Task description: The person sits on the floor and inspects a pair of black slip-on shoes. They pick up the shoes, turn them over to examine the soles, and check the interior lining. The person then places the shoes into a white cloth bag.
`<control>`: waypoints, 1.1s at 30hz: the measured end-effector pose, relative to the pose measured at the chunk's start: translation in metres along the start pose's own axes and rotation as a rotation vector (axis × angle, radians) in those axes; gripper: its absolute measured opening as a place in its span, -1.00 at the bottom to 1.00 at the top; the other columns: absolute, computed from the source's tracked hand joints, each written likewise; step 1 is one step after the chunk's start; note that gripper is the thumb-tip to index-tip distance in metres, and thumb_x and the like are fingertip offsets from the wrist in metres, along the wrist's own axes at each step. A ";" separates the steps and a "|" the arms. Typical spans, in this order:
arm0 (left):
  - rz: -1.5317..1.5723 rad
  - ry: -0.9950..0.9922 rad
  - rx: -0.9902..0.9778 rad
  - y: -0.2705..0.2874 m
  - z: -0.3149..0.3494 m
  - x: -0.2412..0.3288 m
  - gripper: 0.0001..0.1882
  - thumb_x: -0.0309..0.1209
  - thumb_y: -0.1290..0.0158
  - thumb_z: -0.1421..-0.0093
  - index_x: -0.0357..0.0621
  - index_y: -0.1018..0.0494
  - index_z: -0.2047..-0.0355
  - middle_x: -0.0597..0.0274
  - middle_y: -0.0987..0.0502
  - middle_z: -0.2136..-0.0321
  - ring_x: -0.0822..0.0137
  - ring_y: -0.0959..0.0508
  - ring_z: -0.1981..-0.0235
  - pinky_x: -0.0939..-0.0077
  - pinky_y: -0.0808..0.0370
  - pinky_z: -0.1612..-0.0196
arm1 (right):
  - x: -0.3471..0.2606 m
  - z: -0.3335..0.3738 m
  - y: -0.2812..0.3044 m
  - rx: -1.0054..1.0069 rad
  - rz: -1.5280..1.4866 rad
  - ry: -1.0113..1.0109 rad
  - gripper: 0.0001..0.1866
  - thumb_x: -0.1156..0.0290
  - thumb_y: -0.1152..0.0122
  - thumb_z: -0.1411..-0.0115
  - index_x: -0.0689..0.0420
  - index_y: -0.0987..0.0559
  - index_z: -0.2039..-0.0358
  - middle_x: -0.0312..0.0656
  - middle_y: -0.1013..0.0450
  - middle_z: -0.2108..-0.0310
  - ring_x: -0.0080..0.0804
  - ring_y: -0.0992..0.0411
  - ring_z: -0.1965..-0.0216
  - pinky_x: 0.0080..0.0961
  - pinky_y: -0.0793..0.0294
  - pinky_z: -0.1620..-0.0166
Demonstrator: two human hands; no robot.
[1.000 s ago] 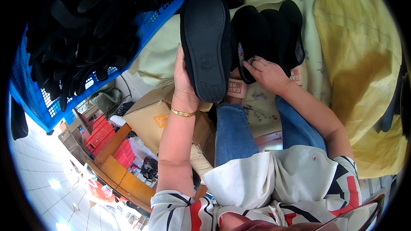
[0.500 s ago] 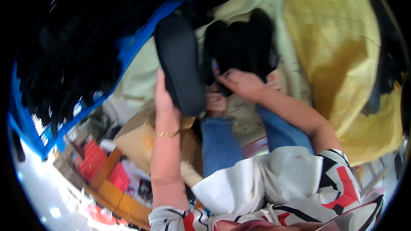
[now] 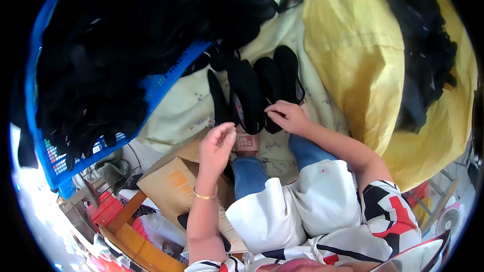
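Several black cloth shoes (image 3: pixel 245 95) stand in a row on the pale floral cloth in front of my knees. My left hand (image 3: pixel 218 146) is just below the leftmost black shoe (image 3: pixel 217 98), its fingers loosely curled and apart with nothing visible in them. At the near end of the row, my right hand (image 3: pixel 290 117) reaches over the edge of a black shoe (image 3: pixel 268 78). Its fingers are bent and slightly apart, seemingly touching that shoe. Patterned lining shows inside some openings.
A blue plastic crate (image 3: pixel 176 68) heaped with black items fills the upper left. On the right, a large yellow sack (image 3: pixel 353 55) holds more dark pieces. A cardboard box (image 3: pixel 171 181) and an orange wooden stool (image 3: pixel 146 244) are at lower left. A white fan (image 3: pixel 450 219) stands lower right.
The shoe my left hand held sole outward is no longer in it; that hand has moved down. The shoes by my right hand now stand in a row. The view has shifted.
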State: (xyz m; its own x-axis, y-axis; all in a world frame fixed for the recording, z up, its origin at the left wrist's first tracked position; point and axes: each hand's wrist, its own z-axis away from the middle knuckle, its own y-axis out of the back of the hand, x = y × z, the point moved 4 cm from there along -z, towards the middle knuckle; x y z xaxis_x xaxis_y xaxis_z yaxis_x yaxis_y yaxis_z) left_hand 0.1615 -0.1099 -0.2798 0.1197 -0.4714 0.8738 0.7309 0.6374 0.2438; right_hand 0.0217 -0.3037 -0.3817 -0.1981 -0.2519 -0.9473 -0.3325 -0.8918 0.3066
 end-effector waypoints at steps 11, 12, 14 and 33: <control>0.834 -1.101 -0.904 0.019 0.270 0.248 -0.81 -0.38 -0.03 -0.02 -0.26 -0.54 0.45 0.08 -0.55 0.50 0.12 -0.48 0.47 0.31 -0.40 0.37 | -0.116 0.069 0.105 0.357 -0.535 -0.266 -0.81 0.37 -0.10 -0.31 0.22 -0.57 0.21 -0.36 -0.45 0.42 -0.67 -0.36 0.43 -0.68 -0.41 0.28; 0.855 -1.142 -0.901 0.019 0.289 0.250 -0.81 -0.38 -0.03 -0.03 -0.25 -0.53 0.46 0.09 -0.54 0.50 0.12 -0.48 0.47 0.32 -0.40 0.37 | -0.120 0.084 0.109 0.407 -0.577 -0.289 -0.81 0.37 -0.09 -0.31 0.21 -0.57 0.20 -0.37 -0.44 0.43 -0.65 -0.35 0.44 -0.68 -0.41 0.29; 0.868 -1.204 -0.886 0.020 0.328 0.256 -0.81 -0.38 -0.02 -0.03 -0.24 -0.53 0.46 0.09 -0.54 0.50 0.13 -0.47 0.47 0.32 -0.39 0.38 | -0.134 0.114 0.116 0.470 -0.562 -0.340 -0.80 0.35 -0.10 -0.31 0.20 -0.56 0.19 -0.37 -0.42 0.45 -0.64 -0.36 0.45 -0.68 -0.42 0.29; 0.849 -1.430 -0.776 0.033 0.532 0.233 -0.85 -0.37 0.05 -0.11 -0.15 -0.46 0.48 0.14 -0.51 0.49 0.23 -0.42 0.50 0.39 -0.33 0.44 | -0.217 0.222 0.094 0.444 -0.499 -0.155 -0.80 0.33 -0.08 -0.33 0.20 -0.55 0.21 -0.38 -0.42 0.44 -0.69 -0.35 0.44 -0.70 -0.42 0.29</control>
State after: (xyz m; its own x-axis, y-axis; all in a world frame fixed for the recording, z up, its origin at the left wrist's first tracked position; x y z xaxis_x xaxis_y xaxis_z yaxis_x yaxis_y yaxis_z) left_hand -0.1440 0.1252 0.1551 0.2867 0.8744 0.3914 0.9447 -0.1900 -0.2674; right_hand -0.1714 -0.2496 -0.1261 -0.0421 0.2355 -0.9710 -0.7582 -0.6404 -0.1225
